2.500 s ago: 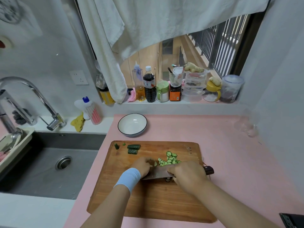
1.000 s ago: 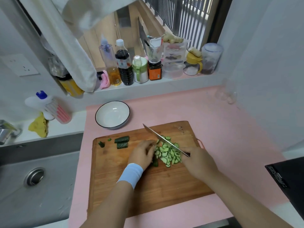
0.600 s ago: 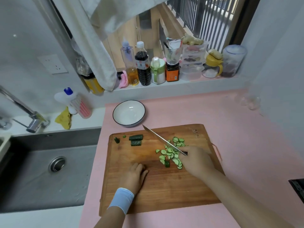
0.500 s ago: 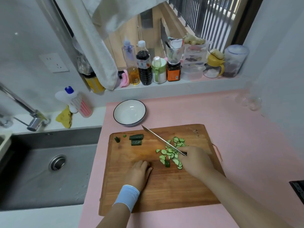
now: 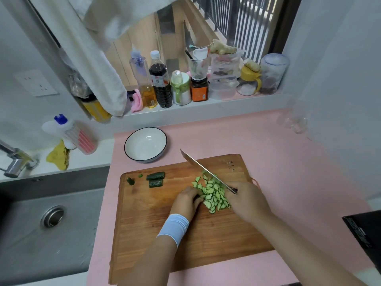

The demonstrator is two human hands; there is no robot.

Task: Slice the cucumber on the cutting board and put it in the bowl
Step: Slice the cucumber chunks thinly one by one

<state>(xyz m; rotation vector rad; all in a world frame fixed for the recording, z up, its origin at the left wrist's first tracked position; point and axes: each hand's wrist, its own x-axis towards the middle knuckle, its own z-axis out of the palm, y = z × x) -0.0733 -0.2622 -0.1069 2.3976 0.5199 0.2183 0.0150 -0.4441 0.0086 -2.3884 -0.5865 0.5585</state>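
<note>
Left fingers (image 5: 193,194) bent, tips tucked against the near-left edge of the cucumber slices (image 5: 213,196); cannot tell whether they pinch any. Left hand (image 5: 186,200) knuckles-up on cutting board (image 5: 206,234), pale blue wristband (image 5: 174,227) just nearer than it.

Right fingers (image 5: 240,188) wrapped round the knife handle, which is hidden inside right hand (image 5: 247,200). Slices heaped on the board between the two sets of fingers.

Knife (image 5: 203,169) blade on edge along the pile's right side, running from the right fingers away and leftward.

Beyond and left of the left fingers: two dark cucumber end pieces (image 5: 155,179) side by side, two small scraps (image 5: 130,181) further left.

Bowl (image 5: 145,144), white with a dark rim, on pink counter (image 5: 278,162) just past the board's far edge, beyond the knife tip.

Farthest: bottles and jars (image 5: 185,87) on the sill.
</note>
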